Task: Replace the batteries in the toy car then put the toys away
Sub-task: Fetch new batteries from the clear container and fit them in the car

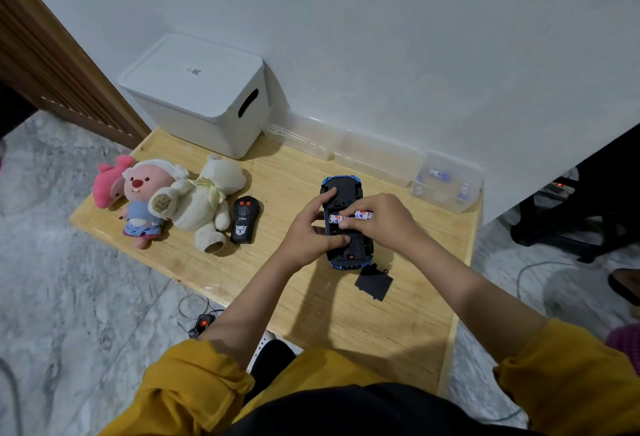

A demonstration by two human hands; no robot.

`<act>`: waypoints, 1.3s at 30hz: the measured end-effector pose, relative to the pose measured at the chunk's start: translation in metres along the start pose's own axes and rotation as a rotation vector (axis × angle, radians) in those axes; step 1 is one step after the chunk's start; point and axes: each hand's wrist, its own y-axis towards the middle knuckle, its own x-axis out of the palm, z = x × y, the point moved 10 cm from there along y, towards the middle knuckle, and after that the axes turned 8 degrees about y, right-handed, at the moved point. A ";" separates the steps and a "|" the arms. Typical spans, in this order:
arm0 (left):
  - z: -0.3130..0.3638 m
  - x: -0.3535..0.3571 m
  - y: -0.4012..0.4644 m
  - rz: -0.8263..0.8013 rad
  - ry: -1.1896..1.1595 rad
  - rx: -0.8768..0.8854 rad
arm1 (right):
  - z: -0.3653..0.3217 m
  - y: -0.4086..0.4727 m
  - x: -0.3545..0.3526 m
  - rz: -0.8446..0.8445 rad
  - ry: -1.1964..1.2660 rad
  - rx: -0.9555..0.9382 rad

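Observation:
A blue toy car lies upside down on the wooden table, its black underside up and its battery bay uncovered. My left hand grips the car's left side, thumb across the chassis. My right hand pinches white batteries with red and blue print over the open bay. The black battery cover lies loose on the table just in front of the car. A black remote control with red buttons rests left of the car.
A pink plush and a cream teddy bear lie at the table's left end. A lidded white storage box stands at the back left. Clear plastic trays, one holding batteries, line the wall. Cables lie on the marble floor.

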 end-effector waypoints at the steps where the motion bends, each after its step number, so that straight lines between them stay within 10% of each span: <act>1: 0.001 0.000 0.000 -0.003 0.006 0.005 | 0.002 0.001 0.001 -0.007 0.003 0.009; 39: -0.005 -0.027 -0.007 0.157 -0.160 0.000 | 0.001 -0.010 0.002 0.001 0.364 -0.060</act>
